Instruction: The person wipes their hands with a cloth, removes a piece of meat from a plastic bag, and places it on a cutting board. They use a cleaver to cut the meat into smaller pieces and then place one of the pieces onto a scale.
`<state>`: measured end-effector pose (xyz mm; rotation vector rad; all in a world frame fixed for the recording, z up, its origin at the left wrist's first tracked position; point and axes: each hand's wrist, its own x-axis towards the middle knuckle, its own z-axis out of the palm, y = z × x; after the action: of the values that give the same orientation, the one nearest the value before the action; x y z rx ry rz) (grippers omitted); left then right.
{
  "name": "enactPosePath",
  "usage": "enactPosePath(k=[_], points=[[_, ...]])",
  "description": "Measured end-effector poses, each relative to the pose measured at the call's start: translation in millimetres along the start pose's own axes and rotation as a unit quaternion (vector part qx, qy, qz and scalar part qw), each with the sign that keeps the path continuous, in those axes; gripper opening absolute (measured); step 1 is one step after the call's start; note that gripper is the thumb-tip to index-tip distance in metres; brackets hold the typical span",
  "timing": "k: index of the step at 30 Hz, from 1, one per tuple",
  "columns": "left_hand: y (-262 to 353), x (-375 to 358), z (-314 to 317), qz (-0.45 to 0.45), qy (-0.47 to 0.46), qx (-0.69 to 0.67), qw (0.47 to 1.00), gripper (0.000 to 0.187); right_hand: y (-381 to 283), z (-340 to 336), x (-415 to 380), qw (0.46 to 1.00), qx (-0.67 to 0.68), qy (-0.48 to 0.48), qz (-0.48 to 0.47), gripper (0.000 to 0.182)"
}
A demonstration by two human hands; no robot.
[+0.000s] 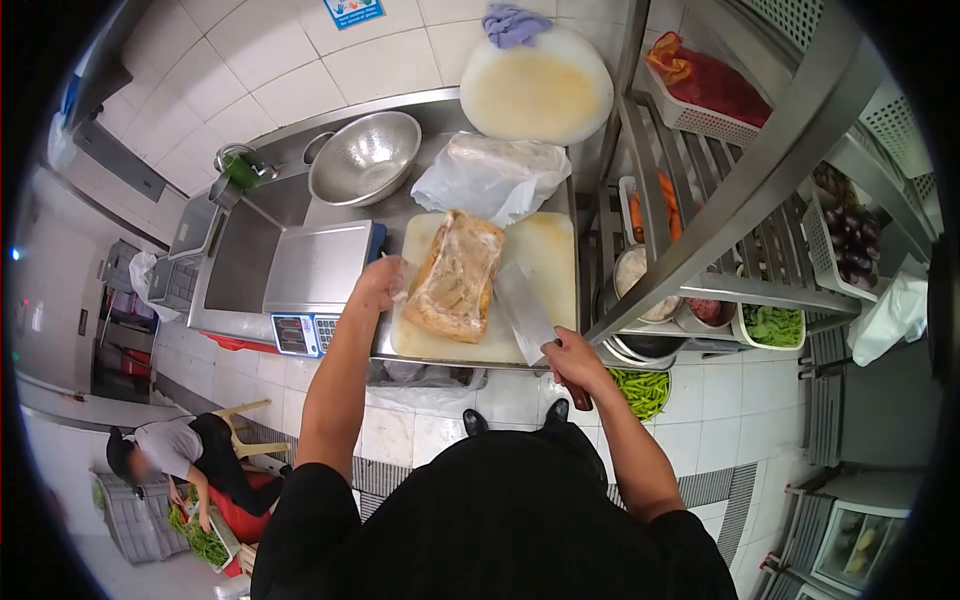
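A large block of pale brown food (456, 277), partly covered in clear film, lies on the cutting board (545, 260). In my right hand (575, 362) is a cleaver (522, 310) with a wooden handle, its broad blade over the board just right of the block. My left hand (380, 283) is left of the block, fingers curled near the board's edge and the scale; whether it holds something I cannot make out. Behind the board, white plastic (470, 190) partly covers another block (508, 155).
A steel colander (365, 158) stands behind the digital scale (318, 268). A round board (537, 88) leans on the wall. The metal rack (735, 240) rises close on the right. Green chilies (640, 393) sit below. Another person (180, 450) sits at lower left with green vegetables.
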<state>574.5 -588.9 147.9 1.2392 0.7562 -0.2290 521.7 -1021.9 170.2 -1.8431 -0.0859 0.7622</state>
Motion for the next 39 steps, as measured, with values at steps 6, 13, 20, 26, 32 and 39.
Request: enactPosePath(k=[6,13,20,26,32,39], points=[[81,-79,85,0.092,-0.066,-0.090,0.989,0.021,-9,7,28,0.997,0.047,-0.053,-0.027,0.015],[111,-69,43,0.097,-0.182,-0.133,0.969,0.025,17,7,13,0.979,0.135,-0.133,0.070,0.014],[162,-90,50,0.181,-0.051,-0.193,0.963,0.020,17,-37,-10,0.990,0.093,-0.101,0.043,0.016],[223,-134,71,0.267,-0.093,-0.162,0.945,0.023,19,-41,-3,0.996,0.076,0.036,0.018,0.023],[256,-166,119,0.320,-0.124,-0.140,0.929,0.024,-15,-19,31,0.992,0.106,0.071,0.001,0.021],[254,-167,109,0.437,0.117,0.140,0.881,0.029,25,-27,24,0.976,0.196,0.040,0.082,0.017]])
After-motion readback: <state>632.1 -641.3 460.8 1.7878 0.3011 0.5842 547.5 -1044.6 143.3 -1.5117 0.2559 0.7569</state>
